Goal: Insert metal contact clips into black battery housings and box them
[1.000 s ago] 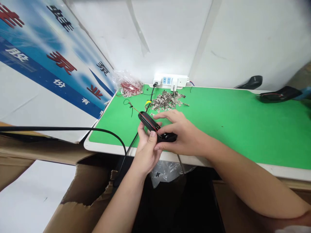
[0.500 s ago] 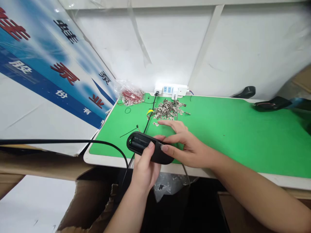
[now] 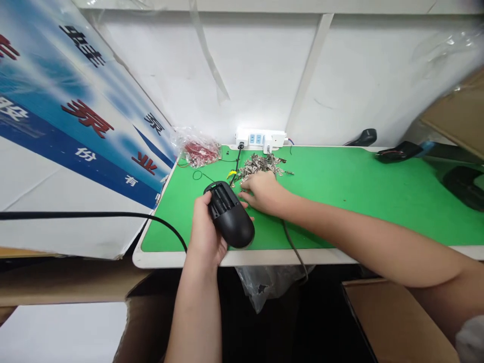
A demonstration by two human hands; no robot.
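Note:
My left hand (image 3: pixel 206 229) is closed around a black oval plastic housing (image 3: pixel 234 224), held tilted above the table's front edge. Its far end has an open recess with ribbed slots, like a battery compartment; the near end is smooth and rounded. At the near edge of a heap of small silvery metal pieces (image 3: pixel 257 164), my right hand (image 3: pixel 262 191) bends down with thumb and fingers pinched. A small metal piece seems to be between the fingertips, only partly visible. The palm hides part of the heap.
A white power strip (image 3: pixel 260 137) with plugs stands against the wall. Left of the heap lies a clear bag of red-wired parts (image 3: pixel 198 153). Black curved parts (image 3: pixel 401 151) lie at the right. A black cable (image 3: pixel 113 215) crosses at left, and a cardboard box (image 3: pixel 401 317) sits below.
My right hand has left the housing and moved forward to the metal pieces. My left hand has turned the housing so its recess points away and its smooth end toward me.

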